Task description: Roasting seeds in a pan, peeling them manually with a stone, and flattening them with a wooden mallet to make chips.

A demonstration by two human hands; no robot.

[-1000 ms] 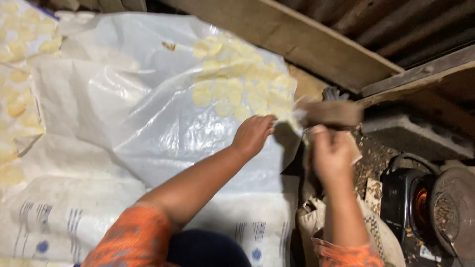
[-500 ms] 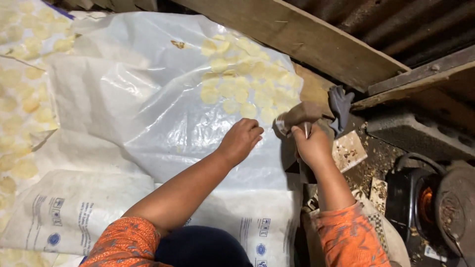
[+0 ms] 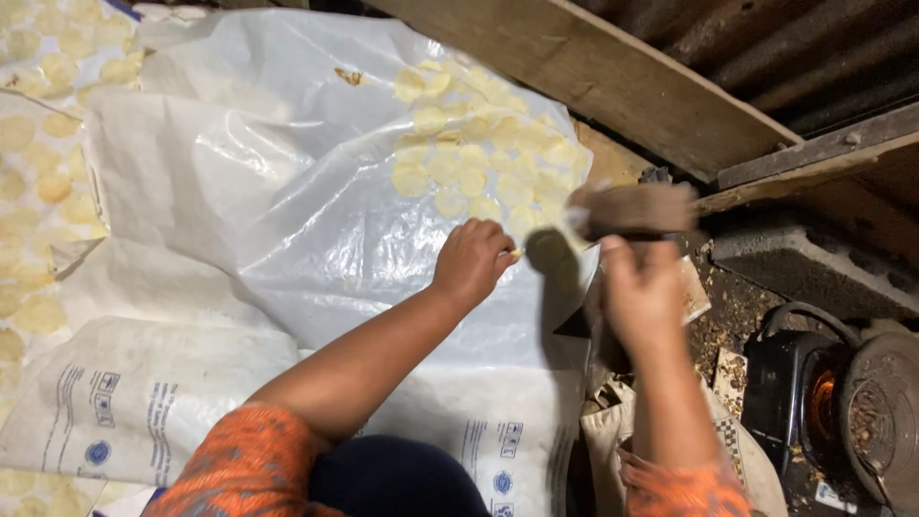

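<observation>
The left hand [image 3: 471, 260] is resting on the clear plastic sheet [image 3: 287, 191], just below the cluster of pale yellow round slices [image 3: 479, 158] lying on that sheet. Its fingers are curled in and pressed together, pinching one thin pale slice [image 3: 518, 252] at the fingertips, right at the lower edge of the cluster. The right hand [image 3: 639, 292] is hovering off the right edge of the plastic sheet, fingers wrapped around the lower part of a brown wooden tool [image 3: 627, 211]; the tool is blurred, so I cannot tell how tightly the fingers are closing or exactly what shape the tool has. Its pale end is pointing toward the left hand, near the pinched slice, above the right border of the sheet.

More pale slices [image 3: 38, 163] are lying in rows on the white sacks [image 3: 134, 383] to the left of the plastic sheet. A thick wooden beam [image 3: 593, 77] is running diagonally along the upper right edge of the sheet. Further right of the sheet, on dirty ground, a grey concrete block [image 3: 814, 268] is sitting, and below it a dark stove [image 3: 814, 402] is glowing orange inside, with a round metal lid [image 3: 881, 412] beside it. Orange patterned sleeves [image 3: 249, 469] are covering both upper arms at the bottom of the view, below the sheet
</observation>
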